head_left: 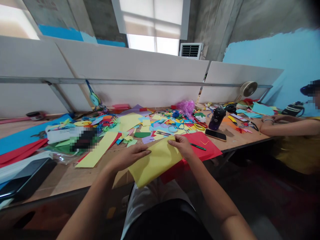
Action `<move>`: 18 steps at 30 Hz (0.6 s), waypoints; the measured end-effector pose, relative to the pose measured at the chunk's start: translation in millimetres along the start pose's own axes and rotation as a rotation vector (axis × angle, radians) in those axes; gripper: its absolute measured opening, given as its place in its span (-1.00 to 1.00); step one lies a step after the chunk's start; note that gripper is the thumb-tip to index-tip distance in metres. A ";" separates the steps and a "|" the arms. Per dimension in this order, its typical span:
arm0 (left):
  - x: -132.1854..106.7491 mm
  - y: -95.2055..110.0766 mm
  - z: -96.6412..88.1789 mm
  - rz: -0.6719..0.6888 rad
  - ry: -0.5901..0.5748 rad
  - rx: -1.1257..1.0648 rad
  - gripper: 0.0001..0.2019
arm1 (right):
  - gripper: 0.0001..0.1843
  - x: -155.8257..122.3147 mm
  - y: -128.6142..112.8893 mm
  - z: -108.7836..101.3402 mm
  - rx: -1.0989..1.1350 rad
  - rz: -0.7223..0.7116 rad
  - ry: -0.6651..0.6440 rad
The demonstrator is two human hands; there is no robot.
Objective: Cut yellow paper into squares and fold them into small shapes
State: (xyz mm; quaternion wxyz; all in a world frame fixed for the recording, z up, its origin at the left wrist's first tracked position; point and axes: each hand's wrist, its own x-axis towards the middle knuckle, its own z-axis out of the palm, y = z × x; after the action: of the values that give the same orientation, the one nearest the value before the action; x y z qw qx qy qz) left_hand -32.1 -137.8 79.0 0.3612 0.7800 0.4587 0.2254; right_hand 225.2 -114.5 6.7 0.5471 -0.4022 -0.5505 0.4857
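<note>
- Yellow paper sheet [155, 163]: raised between both hands, over the table's front edge.
- Left hand [127, 157]: fingers extended across the sheet's left side; grip cannot be told.
- Right hand [181, 146]: pinching the sheet's upper edge.
- Red paper sheet [200, 148]: just beyond the yellow paper sheet, with a green pen [197, 146] on it.
- Smartphone [215, 135] and dark bottle [217, 118]: farther right of the yellow paper sheet.
- Coloured paper scraps [152, 125]: strewn directly beyond the yellow paper sheet.
- Co-worker's forearm [285, 128]: well right of the yellow paper sheet.
</note>
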 end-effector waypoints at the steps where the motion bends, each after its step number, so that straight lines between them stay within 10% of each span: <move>1: -1.5 3.6 -1.1 0.007 -0.005 0.016 -0.59 | -0.55 -0.3 -0.1 0.0 -0.007 0.005 0.001; 11: -7.5 -18.0 -3.7 0.010 0.036 -0.055 -0.60 | -0.48 -6.8 -11.4 2.0 0.042 0.001 0.122; 18: -11.3 -44.1 13.6 -0.075 0.437 -0.443 -0.48 | -0.48 -18.5 -23.0 6.4 0.235 0.013 0.186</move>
State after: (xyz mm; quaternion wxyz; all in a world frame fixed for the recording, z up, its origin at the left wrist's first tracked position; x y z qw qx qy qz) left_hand -52.5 -138.6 36.1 0.4233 0.5980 0.4936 0.4686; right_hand 222.4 -137.9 25.6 0.6362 -0.3822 -0.4340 0.5108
